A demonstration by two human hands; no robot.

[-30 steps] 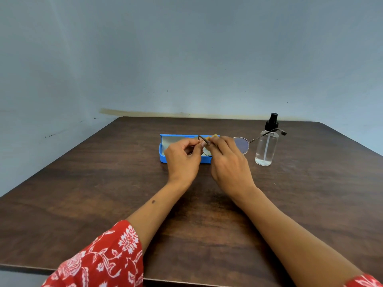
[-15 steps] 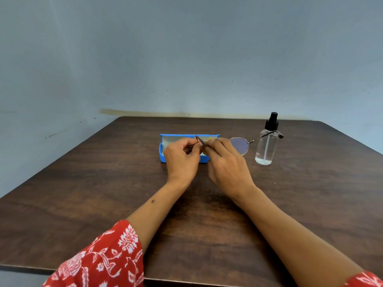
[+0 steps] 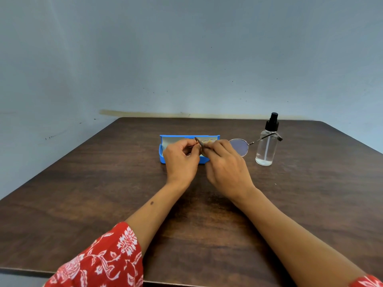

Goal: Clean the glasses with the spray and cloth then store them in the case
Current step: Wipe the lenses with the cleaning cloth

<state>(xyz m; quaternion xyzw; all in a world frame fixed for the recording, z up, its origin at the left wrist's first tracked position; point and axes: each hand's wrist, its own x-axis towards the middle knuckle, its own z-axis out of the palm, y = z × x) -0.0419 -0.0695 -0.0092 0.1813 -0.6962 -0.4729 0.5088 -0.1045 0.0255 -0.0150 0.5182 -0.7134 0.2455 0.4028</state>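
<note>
Thin-rimmed round glasses (image 3: pixel 238 147) hang above the table in front of the open blue case (image 3: pixel 163 147). My left hand (image 3: pixel 180 160) pinches the left end of the frame near its temple. My right hand (image 3: pixel 224 164) grips the left lens, and a sliver of yellow cloth (image 3: pixel 209 141) peeks out from under its fingers. The right lens and its unfolded temple stick out to the right, toward the clear spray bottle (image 3: pixel 267 141) with a black pump top. The left lens is hidden by my fingers.
The dark wooden table (image 3: pixel 103 193) stands against a pale blue wall. The case lies at the middle back, the spray bottle upright to its right. The table's near edge runs along the bottom of the view.
The glasses have sunk slightly and tilted, and my right hand's fingers have shifted over the left lens so that less of the yellow cloth shows. My left hand has stayed put.
</note>
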